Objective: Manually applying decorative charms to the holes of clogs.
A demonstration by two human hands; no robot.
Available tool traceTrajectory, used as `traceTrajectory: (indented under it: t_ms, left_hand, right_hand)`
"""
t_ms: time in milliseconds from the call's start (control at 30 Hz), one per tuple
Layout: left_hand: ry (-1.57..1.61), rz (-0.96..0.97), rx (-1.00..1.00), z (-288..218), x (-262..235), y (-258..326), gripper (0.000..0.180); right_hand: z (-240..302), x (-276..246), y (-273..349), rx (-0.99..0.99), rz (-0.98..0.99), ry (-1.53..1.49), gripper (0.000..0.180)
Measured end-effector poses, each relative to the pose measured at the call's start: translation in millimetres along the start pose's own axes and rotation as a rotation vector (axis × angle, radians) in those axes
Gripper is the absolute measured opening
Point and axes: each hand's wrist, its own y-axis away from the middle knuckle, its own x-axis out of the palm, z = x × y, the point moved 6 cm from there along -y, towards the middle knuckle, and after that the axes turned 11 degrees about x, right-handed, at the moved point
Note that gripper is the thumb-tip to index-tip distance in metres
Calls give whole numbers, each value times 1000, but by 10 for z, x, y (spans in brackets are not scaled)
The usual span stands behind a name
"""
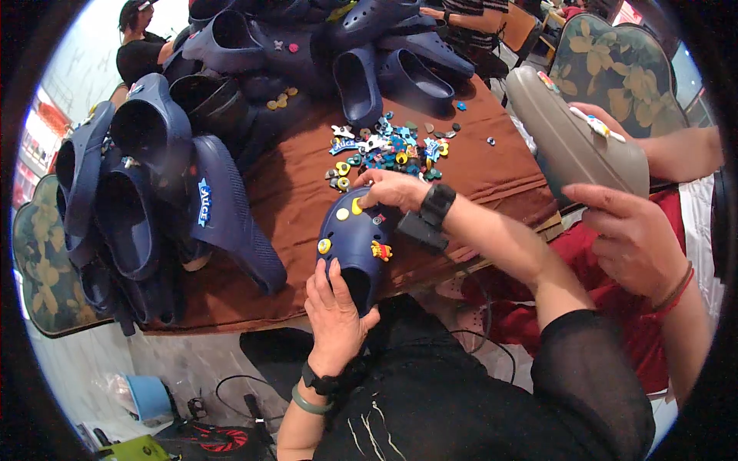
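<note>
A navy blue foam clog (340, 230) lies toe away from me at the table's near edge. My left hand (336, 311) grips it at the opening, fingers on top and thumb at the side. At the toe, the fingers of my right hand (396, 190) are closed on a yellow shoe charm (357, 205), which sits against the upper. A round cream charm (342, 214), a round yellow one (324, 246) and a yellow-and-red figure charm (381, 250) are on the clog too. Beyond my right hand spreads a pile of loose charms (396, 150).
Stacked navy clogs (150, 123) fill the left side, with more clogs (357, 84) heaped at the back of the brown-covered table (280, 207). On the right, a co-worker's hands (634, 238) are at a taupe clog (573, 131). A blue bin (150, 397) stands below left.
</note>
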Motion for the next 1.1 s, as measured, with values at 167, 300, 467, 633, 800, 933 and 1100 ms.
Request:
traceTrajectory:
  t_ms: [167, 300, 467, 633, 800, 933, 1100]
  left_hand:
    - [6, 19, -2, 18, 6, 13, 109]
    - [93, 26, -58, 41, -52, 1, 109]
    - [70, 17, -30, 5, -30, -33, 110]
    - [36, 1, -1, -4, -47, -30, 110]
    - [107, -5, -30, 56, -103, -22, 90]
    - [486, 17, -285, 319, -88, -38, 66]
    - [535, 7, -143, 305, -70, -127, 58]
  right_hand:
    - [-314, 87, 104, -272, -172, -312, 53]
    - [-733, -391, 414, -442, -526, -465, 29]
    - [-1538, -703, 664, -430, -880, -206, 13]
    - [-1232, -327, 686, -538, -926, -87, 13]
    - [-794, 338, 775, -358, -559, 37, 33]
    - [-937, 647, 908, -397, -506, 34, 66]
    - [-761, 982, 1161, -357, -570, 219, 89]
